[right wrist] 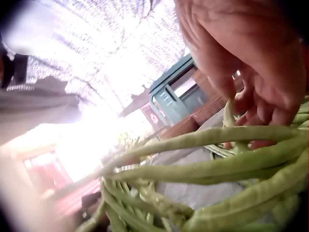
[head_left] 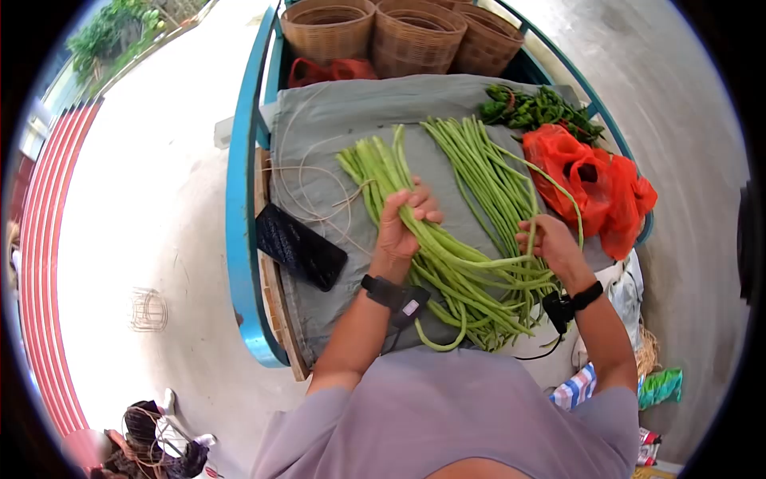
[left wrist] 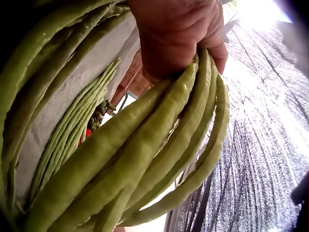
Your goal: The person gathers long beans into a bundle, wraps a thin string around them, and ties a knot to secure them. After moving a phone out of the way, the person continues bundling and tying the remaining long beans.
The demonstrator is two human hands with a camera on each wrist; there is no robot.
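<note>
My left hand grips a thick bundle of long green beans around its upper part. In the left wrist view, bean pods arch down from the left hand. To the right, my right hand pinches a single long bean between thumb and fingers beside the bundle's drooping ends. The right wrist view has the right hand over that bean, with other pods crossing in front. A second pile of long beans lies on the grey cloth beyond the hands.
A black phone-like slab and loose string lie left of the bundle. Red plastic bags and a heap of green peppers sit at the right. Woven baskets stand at the back, inside the blue cart rail.
</note>
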